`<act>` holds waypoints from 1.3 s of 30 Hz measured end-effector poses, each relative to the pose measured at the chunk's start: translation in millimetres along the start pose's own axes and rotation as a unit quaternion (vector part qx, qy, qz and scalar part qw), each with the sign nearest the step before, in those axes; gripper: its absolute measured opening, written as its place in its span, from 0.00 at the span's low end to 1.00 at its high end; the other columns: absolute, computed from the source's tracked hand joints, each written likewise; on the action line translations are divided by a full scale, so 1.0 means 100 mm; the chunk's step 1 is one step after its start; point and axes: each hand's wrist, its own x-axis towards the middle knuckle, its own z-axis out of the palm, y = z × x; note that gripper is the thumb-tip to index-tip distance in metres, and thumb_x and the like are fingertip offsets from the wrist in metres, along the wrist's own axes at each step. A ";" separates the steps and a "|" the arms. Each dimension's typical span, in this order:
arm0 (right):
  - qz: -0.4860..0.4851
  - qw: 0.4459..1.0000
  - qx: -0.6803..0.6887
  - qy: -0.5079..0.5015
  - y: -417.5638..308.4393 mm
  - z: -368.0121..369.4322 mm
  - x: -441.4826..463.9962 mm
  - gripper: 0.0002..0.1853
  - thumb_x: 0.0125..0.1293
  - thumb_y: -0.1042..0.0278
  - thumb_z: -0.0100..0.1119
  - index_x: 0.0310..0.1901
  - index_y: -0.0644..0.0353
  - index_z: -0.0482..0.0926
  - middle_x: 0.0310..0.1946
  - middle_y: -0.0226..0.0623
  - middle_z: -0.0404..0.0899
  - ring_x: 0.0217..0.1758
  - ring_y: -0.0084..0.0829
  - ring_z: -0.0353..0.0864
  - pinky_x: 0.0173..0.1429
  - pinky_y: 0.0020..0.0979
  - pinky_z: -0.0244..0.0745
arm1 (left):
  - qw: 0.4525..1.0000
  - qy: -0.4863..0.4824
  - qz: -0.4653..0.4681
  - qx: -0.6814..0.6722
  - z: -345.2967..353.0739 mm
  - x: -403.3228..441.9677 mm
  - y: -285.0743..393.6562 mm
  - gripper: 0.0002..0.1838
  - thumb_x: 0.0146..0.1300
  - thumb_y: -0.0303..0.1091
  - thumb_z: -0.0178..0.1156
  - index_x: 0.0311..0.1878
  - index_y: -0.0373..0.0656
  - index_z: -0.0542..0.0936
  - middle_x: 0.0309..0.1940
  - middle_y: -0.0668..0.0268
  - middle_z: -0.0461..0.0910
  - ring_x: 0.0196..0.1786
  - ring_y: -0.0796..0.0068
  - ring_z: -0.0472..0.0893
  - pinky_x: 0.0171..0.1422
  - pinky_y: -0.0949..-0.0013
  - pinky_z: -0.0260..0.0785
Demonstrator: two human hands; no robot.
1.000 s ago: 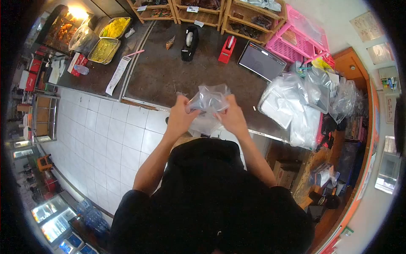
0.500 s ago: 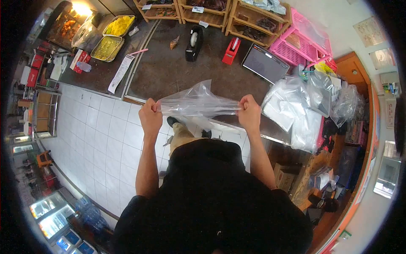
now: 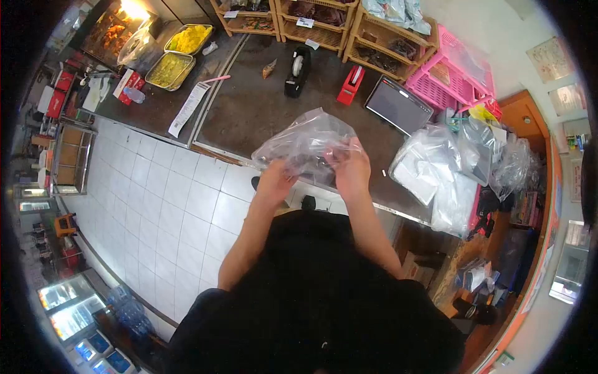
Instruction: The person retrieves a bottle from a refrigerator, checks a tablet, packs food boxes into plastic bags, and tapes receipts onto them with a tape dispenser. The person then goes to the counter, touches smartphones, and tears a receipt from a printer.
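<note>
A clear plastic bag [image 3: 311, 137] is spread between my hands, over the front edge of the dark counter [image 3: 249, 118]. My left hand [image 3: 276, 181] grips its lower left part, with the fingers closed on the film. On the right side, my right hand [image 3: 350, 165] has hold of the bag, and some of its fingers show through the plastic. The bag looks puffed and crumpled, and nothing can be made out inside it. Behind it on the counter stand a black tape dispenser [image 3: 298, 71] and a red tape dispenser [image 3: 351, 85].
A tablet [image 3: 399, 105] lies right of the dispensers, near a pile of plastic bags [image 3: 430, 165] and pink baskets [image 3: 445, 71]. Wooden racks [image 3: 314, 31] line the back. At left are two trays of yellow food [image 3: 169, 70] and a paper slip [image 3: 189, 109].
My hands have come closer together from a wide, taut stretch of the bag. The bag has gone from a tight band to a loose, opened shape. The view has shifted slightly.
</note>
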 end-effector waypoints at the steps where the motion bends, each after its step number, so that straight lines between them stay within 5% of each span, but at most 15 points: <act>1: 0.046 0.994 0.096 0.035 0.02 0.00 -0.03 0.15 0.80 0.56 0.50 0.47 0.62 0.74 0.45 0.44 0.79 0.51 0.51 0.84 0.57 0.45 0.85 | 0.988 0.015 0.072 0.135 -0.06 0.05 -0.04 0.11 0.69 0.36 0.65 0.35 0.44 0.74 0.27 0.69 0.73 0.31 0.77 0.75 0.32 0.67 0.70; 3: 0.095 0.988 0.116 0.047 0.14 -0.25 0.02 0.18 0.81 0.53 0.43 0.41 0.61 0.71 0.46 0.48 0.78 0.59 0.57 0.81 0.57 0.49 0.85 | 0.896 0.045 0.206 0.390 -0.15 0.10 -0.12 0.20 0.69 0.37 0.67 0.24 0.46 0.68 0.21 0.73 0.67 0.25 0.80 0.67 0.30 0.69 0.64; 6: 0.123 0.984 0.117 0.056 0.17 -0.31 -0.05 0.20 0.82 0.53 0.38 0.37 0.59 0.69 0.44 0.50 0.80 0.56 0.60 0.82 0.55 0.51 0.86 | 0.810 0.078 0.327 0.481 -0.06 -0.03 -0.12 0.29 0.69 0.38 0.67 0.17 0.46 0.59 0.15 0.75 0.58 0.22 0.82 0.59 0.28 0.70 0.59; 12: 0.050 0.997 0.027 0.045 -0.02 -0.13 -0.39 0.21 0.83 0.53 0.35 0.33 0.57 0.67 0.33 0.48 0.82 0.44 0.59 0.87 0.47 0.48 0.88 | 0.798 0.087 0.337 0.492 -0.26 0.17 -0.16 0.28 0.68 0.37 0.67 0.18 0.41 0.61 0.15 0.74 0.59 0.23 0.81 0.59 0.27 0.65 0.57; 15: 0.035 0.998 0.005 0.042 -0.08 -0.10 -0.44 0.22 0.83 0.53 0.35 0.31 0.56 0.67 0.27 0.46 0.81 0.38 0.56 0.88 0.41 0.47 0.87 | 0.800 0.106 0.324 0.494 -0.20 0.04 -0.13 0.16 0.67 0.35 0.66 0.25 0.36 0.79 0.16 0.67 0.73 0.21 0.77 0.72 0.27 0.66 0.64; 18: 0.032 0.999 0.004 0.039 -0.11 -0.09 -0.47 0.24 0.83 0.53 0.34 0.29 0.55 0.68 0.23 0.44 0.80 0.34 0.54 0.87 0.36 0.46 0.86 | 0.785 0.093 0.351 0.501 -0.44 0.20 -0.22 0.10 0.67 0.32 0.65 0.32 0.35 0.84 0.18 0.63 0.77 0.21 0.73 0.74 0.27 0.64 0.65; 21: 0.025 0.999 0.002 0.032 -0.16 -0.02 -0.53 0.24 0.83 0.53 0.35 0.28 0.55 0.69 0.24 0.43 0.80 0.32 0.50 0.87 0.32 0.43 0.83 | 0.811 0.096 0.358 0.452 -0.45 0.17 -0.25 0.14 0.68 0.33 0.64 0.28 0.35 0.79 0.17 0.69 0.76 0.20 0.78 0.72 0.27 0.67 0.66; 24: 0.012 0.999 -0.019 0.041 -0.22 0.10 -0.57 0.21 0.82 0.57 0.42 0.29 0.57 0.71 0.23 0.41 0.80 0.28 0.43 0.85 0.27 0.38 0.80 | 0.836 0.116 0.232 0.484 -0.38 0.06 -0.18 0.12 0.62 0.31 0.68 0.46 0.35 0.83 0.29 0.56 0.83 0.33 0.63 0.83 0.40 0.59 0.73; 26: -0.012 0.997 -0.064 0.047 -0.32 0.28 -0.55 0.17 0.79 0.63 0.49 0.29 0.58 0.73 0.22 0.38 0.79 0.26 0.36 0.84 0.25 0.34 0.76 | 0.712 0.120 0.366 0.587 -0.36 0.03 -0.15 0.18 0.61 0.30 0.68 0.54 0.37 0.80 0.40 0.54 0.82 0.42 0.61 0.82 0.48 0.59 0.72; 29: -0.047 0.891 -0.444 -0.084 -0.58 0.37 -0.39 0.08 0.70 0.74 0.57 0.30 0.60 0.76 0.22 0.34 0.78 0.24 0.28 0.81 0.23 0.29 0.72 | 0.552 0.058 0.572 0.604 0.22 -0.39 0.06 0.27 0.57 0.29 0.70 0.61 0.41 0.76 0.53 0.50 0.78 0.56 0.53 0.78 0.59 0.57 0.69; 30: -0.046 0.876 -0.452 -0.164 -0.53 0.31 -0.29 0.04 0.60 0.78 0.61 0.30 0.62 0.75 0.23 0.35 0.78 0.21 0.25 0.78 0.23 0.29 0.68 | 0.528 0.015 0.594 0.607 0.43 -0.54 0.15 0.27 0.56 0.29 0.70 0.60 0.42 0.76 0.54 0.49 0.78 0.57 0.51 0.77 0.60 0.56 0.68; 33: -0.150 0.734 -0.585 -0.311 -0.55 0.56 -0.37 0.07 0.56 0.77 0.65 0.32 0.63 0.75 0.24 0.37 0.79 0.23 0.23 0.77 0.27 0.30 0.69 | 0.486 -0.126 0.569 0.652 0.81 -0.76 0.39 0.22 0.53 0.28 0.70 0.53 0.43 0.78 0.50 0.52 0.81 0.57 0.50 0.79 0.61 0.55 0.69; 34: -0.174 0.733 -0.574 -0.321 -0.53 0.53 -0.32 0.10 0.54 0.76 0.67 0.34 0.64 0.74 0.25 0.39 0.80 0.28 0.22 0.78 0.34 0.32 0.72 | 0.490 -0.136 0.521 0.686 0.75 -0.66 0.47 0.15 0.51 0.28 0.69 0.43 0.42 0.80 0.39 0.57 0.83 0.46 0.51 0.83 0.53 0.56 0.73; 37: -0.109 0.686 -0.616 -0.372 -0.70 0.40 -0.27 0.11 0.56 0.68 0.67 0.40 0.62 0.80 0.32 0.44 0.83 0.37 0.45 0.84 0.44 0.39 0.77 | 0.581 -0.089 0.519 0.621 0.60 -0.57 0.67 0.08 0.55 0.27 0.66 0.38 0.40 0.79 0.28 0.58 0.81 0.34 0.51 0.82 0.41 0.57 0.73; 39: -0.081 0.663 -0.654 -0.355 -0.61 0.21 -0.19 0.11 0.58 0.67 0.67 0.40 0.62 0.80 0.31 0.43 0.83 0.36 0.43 0.84 0.44 0.40 0.77 | 0.617 -0.036 0.456 0.640 0.45 -0.56 0.79 0.06 0.57 0.26 0.64 0.36 0.40 0.78 0.27 0.55 0.80 0.33 0.50 0.82 0.37 0.57 0.72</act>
